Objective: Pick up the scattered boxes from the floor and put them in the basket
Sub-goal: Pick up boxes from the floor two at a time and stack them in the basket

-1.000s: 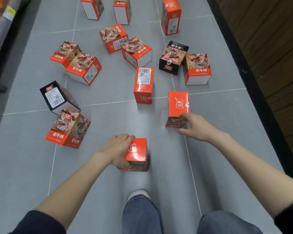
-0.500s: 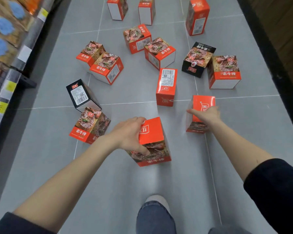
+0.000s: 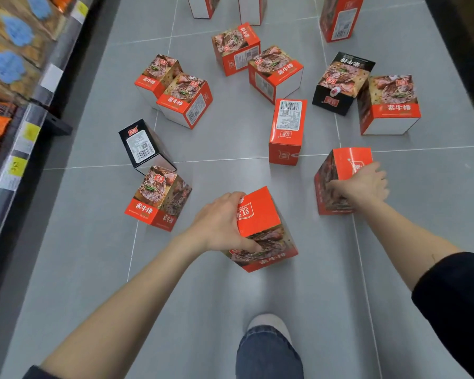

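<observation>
Two hands each gripped an orange box. Nearest, the left hand [image 3: 219, 222] curled round a tilted box [image 3: 257, 212]; further right, the right hand [image 3: 361, 187] clamped a second box [image 3: 342, 165]. Whether either touched the grey tiles [image 3: 93, 242] was unclear. Beyond, scattered boxes [image 3: 286, 129] lay apart on the tiles; the farthest three [image 3: 340, 17] were cut off at the top edge.

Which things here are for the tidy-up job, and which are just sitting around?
For the job: left hand gripping the near box; right hand gripping the right box; loose boxes, like the barcode box.
Just there: shelf, snack packets, price tags. No basket shows.
</observation>
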`<state>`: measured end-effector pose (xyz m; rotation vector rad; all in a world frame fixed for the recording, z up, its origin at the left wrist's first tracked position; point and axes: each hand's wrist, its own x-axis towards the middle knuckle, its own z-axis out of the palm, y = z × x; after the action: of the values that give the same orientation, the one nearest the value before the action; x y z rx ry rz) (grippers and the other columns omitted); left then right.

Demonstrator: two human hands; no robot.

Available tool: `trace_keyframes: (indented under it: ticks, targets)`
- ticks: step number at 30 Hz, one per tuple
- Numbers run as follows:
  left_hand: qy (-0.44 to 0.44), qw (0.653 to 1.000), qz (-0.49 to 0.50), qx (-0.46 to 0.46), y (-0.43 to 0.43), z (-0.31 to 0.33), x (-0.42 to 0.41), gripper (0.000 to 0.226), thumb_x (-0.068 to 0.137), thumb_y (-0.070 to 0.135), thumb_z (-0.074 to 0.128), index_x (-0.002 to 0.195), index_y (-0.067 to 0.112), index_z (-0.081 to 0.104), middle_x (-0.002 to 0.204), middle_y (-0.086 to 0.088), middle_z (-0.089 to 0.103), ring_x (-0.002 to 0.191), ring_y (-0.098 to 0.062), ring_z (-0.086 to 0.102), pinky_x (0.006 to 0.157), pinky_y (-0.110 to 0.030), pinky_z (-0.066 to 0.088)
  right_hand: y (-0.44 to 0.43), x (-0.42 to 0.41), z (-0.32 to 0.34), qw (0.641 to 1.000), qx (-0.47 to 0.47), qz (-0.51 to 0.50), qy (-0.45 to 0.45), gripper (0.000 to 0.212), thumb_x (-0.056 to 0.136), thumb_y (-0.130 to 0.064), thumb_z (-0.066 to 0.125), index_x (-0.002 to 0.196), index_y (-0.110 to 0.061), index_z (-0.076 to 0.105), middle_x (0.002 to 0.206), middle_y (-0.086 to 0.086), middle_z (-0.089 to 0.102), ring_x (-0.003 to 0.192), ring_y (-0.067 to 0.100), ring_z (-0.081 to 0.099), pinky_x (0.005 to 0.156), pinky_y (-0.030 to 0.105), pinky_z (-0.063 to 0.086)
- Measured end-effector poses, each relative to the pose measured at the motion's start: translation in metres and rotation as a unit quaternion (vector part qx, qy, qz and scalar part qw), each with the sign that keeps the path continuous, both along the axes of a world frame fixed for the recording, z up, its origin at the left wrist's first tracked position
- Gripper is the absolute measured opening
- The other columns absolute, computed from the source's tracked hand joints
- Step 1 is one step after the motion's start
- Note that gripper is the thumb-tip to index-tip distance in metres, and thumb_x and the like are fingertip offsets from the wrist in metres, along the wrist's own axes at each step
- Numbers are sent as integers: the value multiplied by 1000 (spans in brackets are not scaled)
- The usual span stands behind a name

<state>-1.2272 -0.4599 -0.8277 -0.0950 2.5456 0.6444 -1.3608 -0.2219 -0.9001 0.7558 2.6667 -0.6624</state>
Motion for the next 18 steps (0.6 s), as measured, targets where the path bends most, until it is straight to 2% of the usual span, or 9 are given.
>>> trace_keyframes:
  ticks: [5, 9, 12, 15, 18]
  targets:
    - [-8, 998, 56, 30, 0, 39, 3, 95, 51, 49, 85, 128, 21, 37, 115, 3, 51, 105, -18, 52, 91, -42, 47, 6, 17, 44, 996, -57, 42, -47, 96, 56, -37, 84, 129, -4, 32, 133, 19, 44, 126, 36, 42, 103, 47, 39]
    - [-43, 992, 108, 49, -4, 95, 16, 102, 43, 56, 82, 127, 21, 37, 115, 3, 52, 104, -17, 53, 90, -41, 48, 6, 33, 113, 990, -100, 72, -63, 95, 53, -37, 86, 127, -6, 35, 128, 15, 48, 120, 34, 47, 99, 48, 43]
    - [-54, 987, 133, 68, -10, 155, 28, 98, 43, 53, 84, 123, 20, 40, 109, 5, 54, 100, -16, 55, 89, -38, 48, 1, 43, 182, 983, -124, 109, -81, 95, 52, -36, 87, 126, -9, 35, 125, 12, 50, 116, 31, 50, 96, 49, 46]
    - [-45, 984, 150, 80, -18, 228, 43, 84, 46, 45, 88, 113, 23, 42, 102, 6, 56, 95, -15, 56, 82, -31, 46, -8, 53, 260, 971, -147, 163, -93, 95, 48, -35, 88, 124, -11, 36, 121, 8, 51, 112, 28, 52, 94, 50, 47]
    - [-54, 977, 178, 108, -32, 309, 65, 82, 40, 50, 84, 107, 29, 42, 99, 10, 58, 94, -13, 59, 83, -32, 49, -20, 64, 347, 955, -168, 223, -100, 94, 52, -31, 88, 126, -11, 34, 116, 6, 50, 109, 26, 51, 93, 48, 48]
